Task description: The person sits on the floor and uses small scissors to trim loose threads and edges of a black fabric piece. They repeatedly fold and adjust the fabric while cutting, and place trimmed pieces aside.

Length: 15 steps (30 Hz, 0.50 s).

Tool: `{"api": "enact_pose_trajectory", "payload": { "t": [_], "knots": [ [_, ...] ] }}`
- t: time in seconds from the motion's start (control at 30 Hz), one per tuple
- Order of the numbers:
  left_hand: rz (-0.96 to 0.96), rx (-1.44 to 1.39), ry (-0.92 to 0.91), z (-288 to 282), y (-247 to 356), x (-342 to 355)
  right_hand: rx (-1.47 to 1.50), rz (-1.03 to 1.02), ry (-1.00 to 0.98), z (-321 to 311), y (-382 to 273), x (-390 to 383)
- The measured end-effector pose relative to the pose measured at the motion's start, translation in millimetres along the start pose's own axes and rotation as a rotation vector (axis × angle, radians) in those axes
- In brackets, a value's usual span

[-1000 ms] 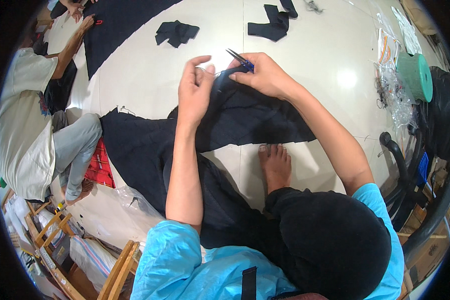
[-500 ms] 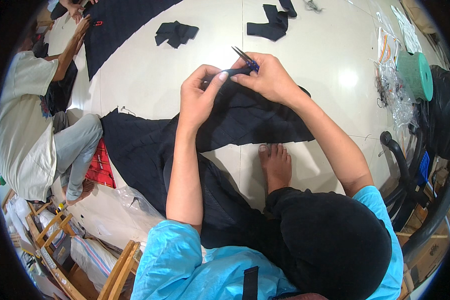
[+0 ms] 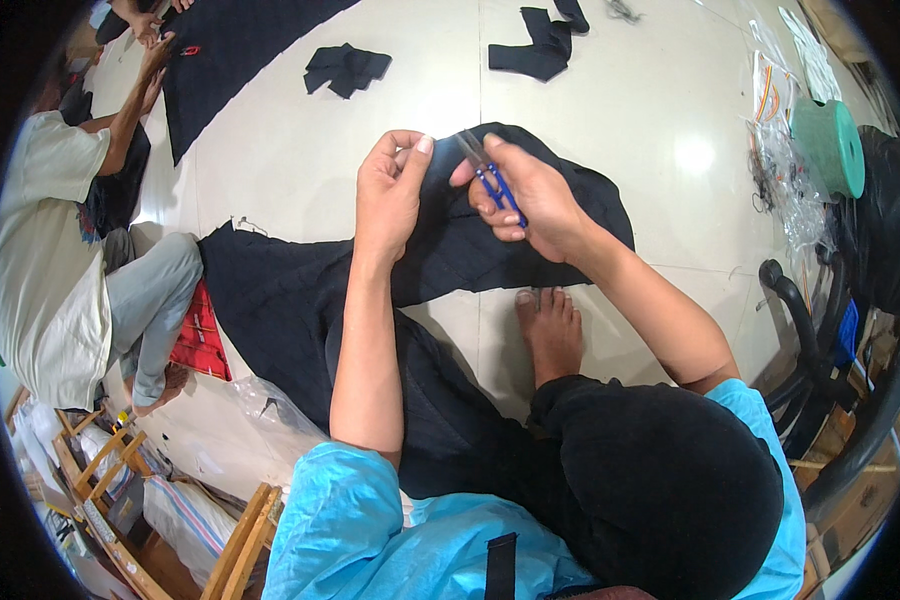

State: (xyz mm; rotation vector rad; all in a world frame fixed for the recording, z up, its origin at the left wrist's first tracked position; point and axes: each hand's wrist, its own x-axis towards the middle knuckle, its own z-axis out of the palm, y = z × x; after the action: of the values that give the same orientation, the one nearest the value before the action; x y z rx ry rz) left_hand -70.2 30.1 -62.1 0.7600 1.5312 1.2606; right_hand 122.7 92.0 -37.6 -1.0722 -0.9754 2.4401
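Textile workshop, black cloth point(image 3: 450, 245), cut scraps point(image 3: 348, 70), blue-handled snips point(image 3: 506, 190)

No lettering can be read for certain. At the left of the frame, a red bag point(image 3: 196, 342) bears pale printed marks, too small to make out. At the upper right, a clear packet point(image 3: 768, 92) shows curved red and yellow stripes. At the lower right, a carton point(image 3: 863, 503) carries a dark mark, blurred. At the lower left, a white sack point(image 3: 178, 512) has red and blue stripes.
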Motion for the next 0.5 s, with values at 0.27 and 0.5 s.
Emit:
{"api": "enact_pose_trajectory", "payload": {
  "t": [0.27,0.5],
  "knots": [
    [0.069,-0.051,-0.023,3,-1,-1,0.366,0.185,-0.157,6,2,2],
    [0.084,0.002,-0.057,2,-1,-4,0.484,0.191,-0.174,3,5,9]
  ]
}}
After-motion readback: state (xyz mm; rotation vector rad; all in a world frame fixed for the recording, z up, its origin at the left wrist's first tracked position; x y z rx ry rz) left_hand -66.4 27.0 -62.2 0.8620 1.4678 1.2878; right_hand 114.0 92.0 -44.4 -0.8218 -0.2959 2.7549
